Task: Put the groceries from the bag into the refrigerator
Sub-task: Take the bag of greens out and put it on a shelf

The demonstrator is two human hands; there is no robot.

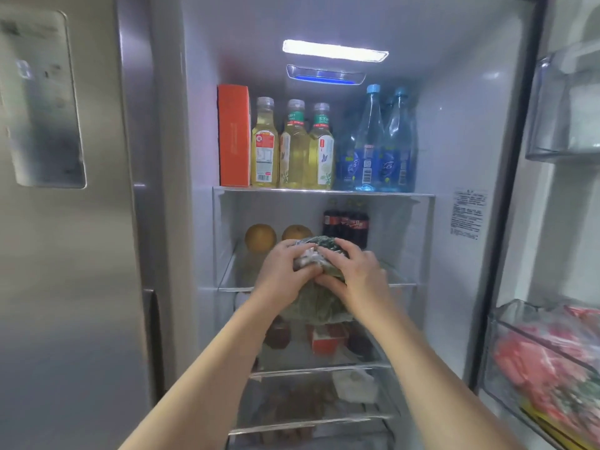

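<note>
Both forearms reach into the open fridge (470, 131); left hand (285, 271) & right hand (355, 271) grip a plastic-wrapped bundle of greens (319, 303) btwn them, fingers curled over its top, at the front edge of the 2nd shelf (399, 282), just before two pears (260, 237) & cola bottles (345, 225)

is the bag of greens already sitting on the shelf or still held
Held: both the left hand and right hand grip the bag of greens at the second shelf's front edge.

Labels on bottles (293, 147) and sticker (467, 214) blurred; nothing legible.
</note>
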